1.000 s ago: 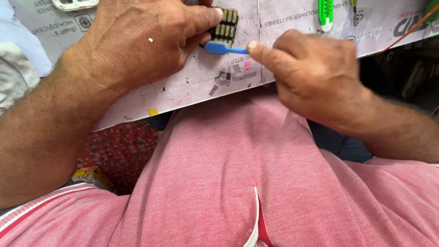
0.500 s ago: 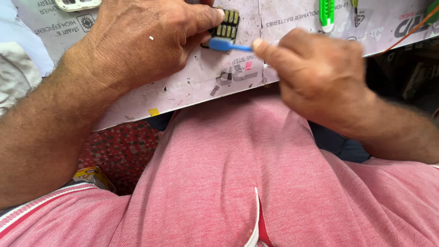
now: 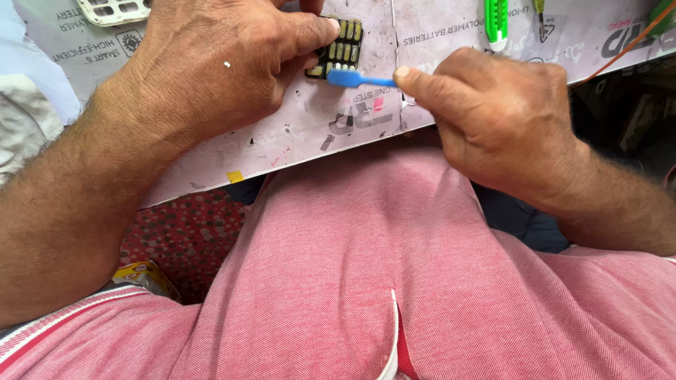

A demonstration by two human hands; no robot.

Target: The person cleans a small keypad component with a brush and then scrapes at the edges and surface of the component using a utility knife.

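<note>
green cutter (image 3: 496, 21) | white keypad frame (image 3: 113, 10) | printed cardboard sheet (image 3: 451, 32) | orange wire (image 3: 627, 46)

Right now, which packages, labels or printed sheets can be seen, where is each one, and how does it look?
Printed cardboard sheet: flat work surface under both hands, pale grey with dark lettering and small symbols.
Yellow sticker: near the sheet's lower edge, small square.
Small package: lower left, beside the left arm, yellow with red.

Surface: pale printed cardboard sheet (image 3: 296, 137), stained.
On it: dark keypad part (image 3: 341, 49), green cutter (image 3: 496, 21), white plastic grid (image 3: 113, 10).
</note>
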